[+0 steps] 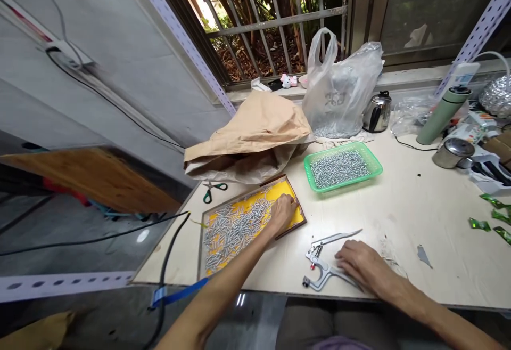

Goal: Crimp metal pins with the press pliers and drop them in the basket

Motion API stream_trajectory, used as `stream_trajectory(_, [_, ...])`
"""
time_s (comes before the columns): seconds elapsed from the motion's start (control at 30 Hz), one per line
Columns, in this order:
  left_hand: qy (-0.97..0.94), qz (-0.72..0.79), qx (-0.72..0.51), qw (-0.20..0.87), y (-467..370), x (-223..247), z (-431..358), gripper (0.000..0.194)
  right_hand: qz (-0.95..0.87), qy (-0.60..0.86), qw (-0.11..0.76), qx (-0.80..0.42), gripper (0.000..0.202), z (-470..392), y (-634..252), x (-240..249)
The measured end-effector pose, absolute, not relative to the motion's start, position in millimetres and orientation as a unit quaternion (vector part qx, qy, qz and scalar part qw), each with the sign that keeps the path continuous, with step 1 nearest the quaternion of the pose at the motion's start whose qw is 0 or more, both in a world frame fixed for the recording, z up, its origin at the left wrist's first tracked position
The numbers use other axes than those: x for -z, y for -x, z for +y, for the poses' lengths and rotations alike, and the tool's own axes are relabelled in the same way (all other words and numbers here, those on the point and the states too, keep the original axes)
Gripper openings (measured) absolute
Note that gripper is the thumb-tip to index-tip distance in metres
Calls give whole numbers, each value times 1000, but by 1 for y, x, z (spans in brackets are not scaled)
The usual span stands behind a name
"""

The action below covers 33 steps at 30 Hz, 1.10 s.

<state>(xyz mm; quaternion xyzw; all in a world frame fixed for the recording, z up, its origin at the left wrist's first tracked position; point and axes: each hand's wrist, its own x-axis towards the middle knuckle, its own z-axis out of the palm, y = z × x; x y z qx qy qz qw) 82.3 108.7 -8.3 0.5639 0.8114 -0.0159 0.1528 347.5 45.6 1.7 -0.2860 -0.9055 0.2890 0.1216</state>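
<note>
My left hand (284, 212) reaches into the right end of a shallow framed tray (202, 254) with a yellow bottom. Its fingers are curled and pressed together near the rim; whatever they pinch is hidden. Many small silver metal pins (235, 233), perhaps rivets, lie heaped across the tray's left and middle. My right hand (365, 265) is palm down at the lower handle of metal pliers (322, 278), its fingers closed against that handle. The pliers lie on the table with their handles spread, a spring and a red bit showing near the wide, C-shaped jaw.
A green plastic basket (343, 185) of similar pins stands behind the pliers. Beyond the tray are a brown paper bag (259, 131), green-handled scissors (213, 190) and a plastic bag (335, 94). A green bottle (445, 115) and metal cup (452, 154) stand right. The table's front edge is close.
</note>
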Motion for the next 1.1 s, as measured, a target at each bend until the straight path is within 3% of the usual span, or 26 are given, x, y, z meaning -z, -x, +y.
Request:
stream_trajectory(0.3, [-586,797,-42,136,-84,-7,97,22,-900,311,117,-281,19,23,-358,1])
stream_trajectory(0.43, [-538,763,-126,334,-92,-11,52,16,-905,314,114,-263,15,21,-363,6])
stream_trajectory(0.5, [-489,741,-128,443,-100,-8,28,21,-908,311,109,-258,11,18,-363,12])
stream_trajectory(0.6, [-447,721,-105,519,-110,4,1,30,-908,311,114,-257,10,12,-361,20])
stream_trajectory(1.1, [-437,713,-30,548,-113,17,-8,26,-898,317,97,-289,20,2,-360,34])
